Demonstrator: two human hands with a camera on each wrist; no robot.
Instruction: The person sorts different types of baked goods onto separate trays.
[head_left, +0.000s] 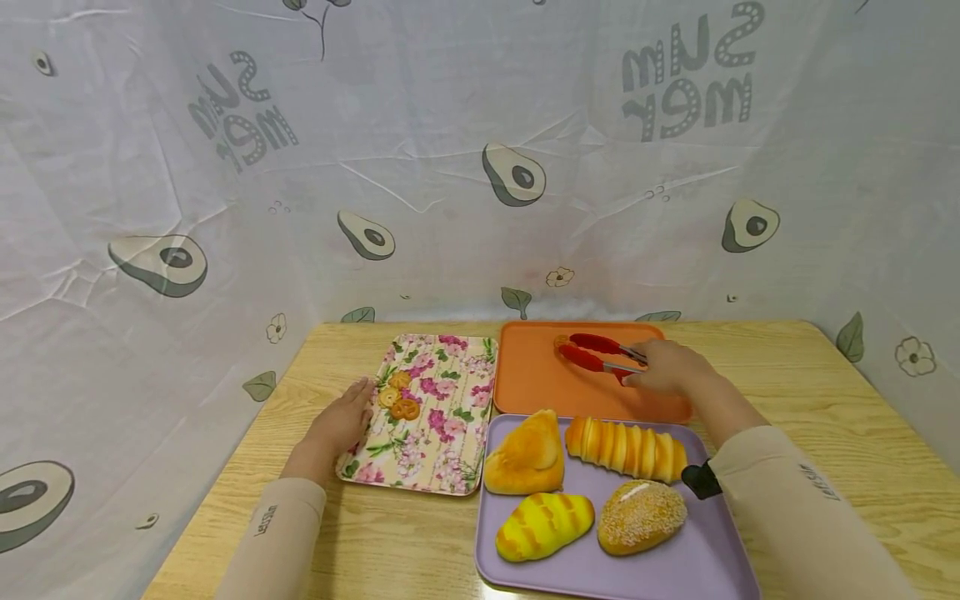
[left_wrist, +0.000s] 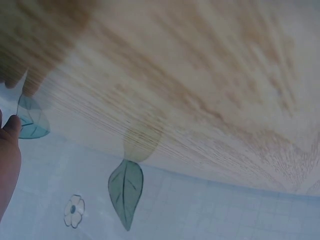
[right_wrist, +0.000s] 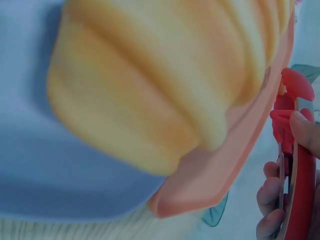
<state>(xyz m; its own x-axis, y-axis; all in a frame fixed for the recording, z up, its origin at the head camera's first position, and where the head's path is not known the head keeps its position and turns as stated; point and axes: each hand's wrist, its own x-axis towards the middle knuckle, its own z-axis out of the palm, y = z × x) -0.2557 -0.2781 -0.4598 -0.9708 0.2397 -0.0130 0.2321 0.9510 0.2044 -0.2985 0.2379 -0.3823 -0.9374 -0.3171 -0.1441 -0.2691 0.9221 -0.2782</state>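
My right hand [head_left: 663, 367] grips a pair of red-tipped tongs [head_left: 588, 358] over the orange tray [head_left: 525, 392]. A small brown cookie [head_left: 560, 342] sits right at the tong tips. In the right wrist view, the fingers and thumb wrap around the red tong handles [right_wrist: 304, 195]. My left hand [head_left: 341, 423] rests along the left edge of the floral tray [head_left: 457, 450], its fingers extended. Several small cookies [head_left: 404, 408], one pretzel-shaped, lie together on that tray near the left fingertips. Only part of the left hand [left_wrist: 7, 165] shows in the left wrist view.
A purple tray [head_left: 585, 575] in front bears a folded golden bread [head_left: 525, 458], a ridged roll [head_left: 626, 450], a yellow bread [head_left: 545, 527] and a seeded bun [head_left: 642, 517]. All three trays stand on a wooden table [head_left: 787, 392], with an avocado-print curtain [head_left: 450, 275] behind.
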